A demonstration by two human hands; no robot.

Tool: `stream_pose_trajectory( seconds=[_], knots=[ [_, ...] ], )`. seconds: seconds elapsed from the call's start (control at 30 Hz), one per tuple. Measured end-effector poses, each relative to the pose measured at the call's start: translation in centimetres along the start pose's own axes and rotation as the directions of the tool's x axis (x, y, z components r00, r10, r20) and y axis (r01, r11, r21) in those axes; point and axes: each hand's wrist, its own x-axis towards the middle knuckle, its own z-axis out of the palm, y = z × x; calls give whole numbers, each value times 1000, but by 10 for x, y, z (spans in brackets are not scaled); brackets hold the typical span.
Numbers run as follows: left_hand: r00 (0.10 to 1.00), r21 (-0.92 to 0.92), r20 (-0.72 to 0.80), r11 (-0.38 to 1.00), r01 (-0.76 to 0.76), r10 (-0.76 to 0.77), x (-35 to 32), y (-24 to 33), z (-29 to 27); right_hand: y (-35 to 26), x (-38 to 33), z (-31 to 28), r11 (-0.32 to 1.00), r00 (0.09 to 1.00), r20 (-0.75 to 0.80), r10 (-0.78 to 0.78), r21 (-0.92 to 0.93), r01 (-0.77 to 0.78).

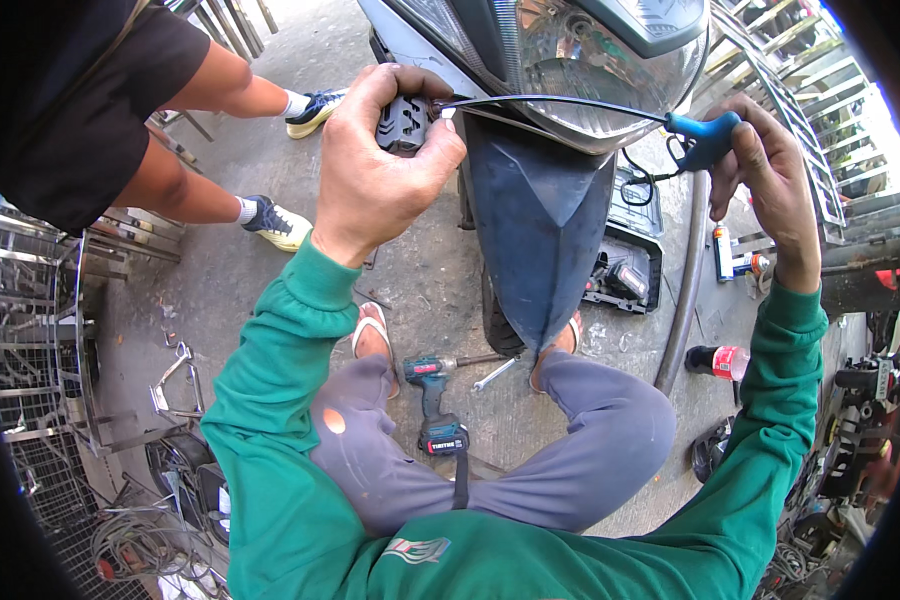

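My left hand [390, 165] is raised before the scooter's front, fingers wrapped round a small dark grey boxy device [403, 126] with a cut-out pattern. From beside it a thin, bowed black line [550, 99], a cable or long shaft, runs to a blue handle-like piece [705, 138] gripped by my right hand [770, 170]. A black wire loop [642, 185] hangs by the blue piece. Behind both hands are the scooter's clear headlight [595, 85] and dark front fender [540, 210]. On the floor between my feet lie a teal cordless impact driver [433, 400] and a wrench [494, 374].
Another person's legs [205, 85] stand at the left. An open tool case [622, 270] lies right of the fender, past it a grey hose [685, 290], spray cans [725, 255] and a bottle [717, 362]. Metal racks [40, 330] and a coil of wire [135, 535] fill the left side.
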Motion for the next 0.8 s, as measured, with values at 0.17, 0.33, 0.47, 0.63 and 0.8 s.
stream_pose_trajectory(
  seconds=[0.17, 0.33, 0.47, 0.63, 0.8],
  knots=[
    [997, 88, 48, 994, -59, 55, -1, -1, -3, -4, -2, 10, 990, 992, -83, 95, -97, -102],
    [996, 83, 48, 994, -74, 71, -1, -3, -3, -10, 3, 8, 978, 996, -91, 16, -208, -34],
    [997, 101, 56, 994, -52, 47, -1, -2, -3, -5, 11, 8, 967, 997, -77, -15, -256, -6],
    [999, 37, 8, 999, -35, 35, 1, -1, -1, 0, 11, 11, 957, 984, -169, -57, -290, 5],
    [1000, 41, 5, 999, -7, 7, 1, 0, -1, -8, 14, 13, 959, 986, -162, 49, -269, -91]
  ],
)
